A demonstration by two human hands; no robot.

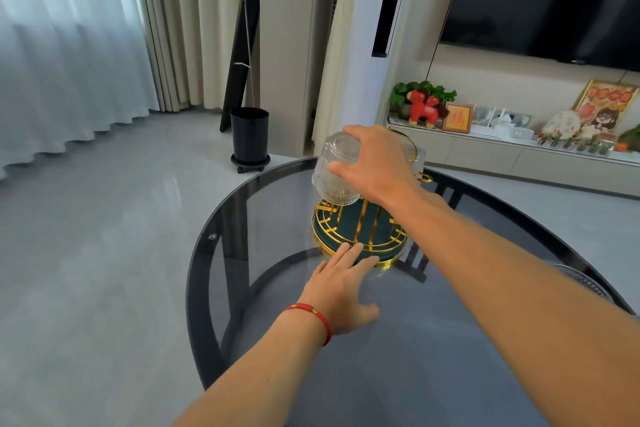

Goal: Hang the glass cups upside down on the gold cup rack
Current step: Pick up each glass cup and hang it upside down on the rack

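Observation:
The gold cup rack [360,243] stands on a round smoked-glass table [263,218], with a dark green base and gold wire posts. My right hand [374,166] grips a ribbed clear glass cup [334,172] upside down over the rack's left side, mouth down just above the base. A second glass cup [417,156] hangs on the rack's far side, mostly hidden behind my right hand. My left hand [343,291], with a red string bracelet at the wrist, lies flat on the table, fingertips touching the rack's front rim.
A black bin [250,135] stands on the floor beyond the table. A low TV cabinet [519,152] with ornaments runs along the right wall. A ribbed glass object [581,282] sits at the table's right edge. Curtains hang at the left.

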